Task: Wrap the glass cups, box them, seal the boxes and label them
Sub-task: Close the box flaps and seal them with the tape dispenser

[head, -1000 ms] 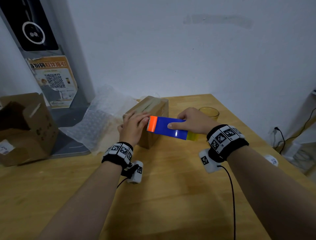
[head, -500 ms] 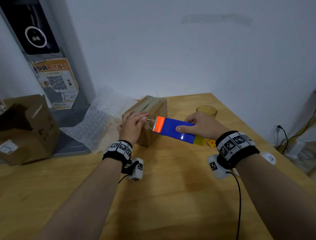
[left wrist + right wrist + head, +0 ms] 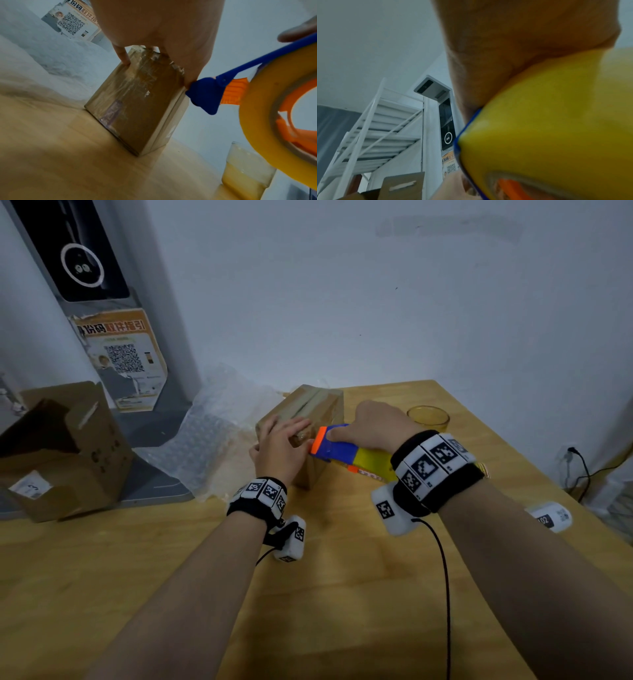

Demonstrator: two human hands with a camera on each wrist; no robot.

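White wall stands behind a wooden table (image 3: 342, 594), and on the table all the work takes place.

The fingers (image 3: 124, 56) of the left hand (image 3: 279, 450) lie straight and together on the top near edge of the small box (image 3: 318, 409), pressing it down. The box is brown cardboard, it stands upright near the far middle of the table, and shiny tape already covers its top and near side.

The right hand (image 3: 376, 428) grips the tape dispenser (image 3: 346, 448) from above, the fingers curled round its blue body, the forefinger stretched along the top. Its orange and blue front end touches the upper right edge of the box, just beside the left fingers. In the left wrist view the yellow tape roll (image 3: 278, 102) sits in the dispenser behind this front end.

A glass cup (image 3: 428, 417) of amber colour stands to the right of the box, behind the right hand, apart from the box. Bubble wrap (image 3: 212, 436) lies left of the box. An open brown carton (image 3: 61, 446) stands far left, in front of a grey machine (image 3: 102, 313) with a poster on it.
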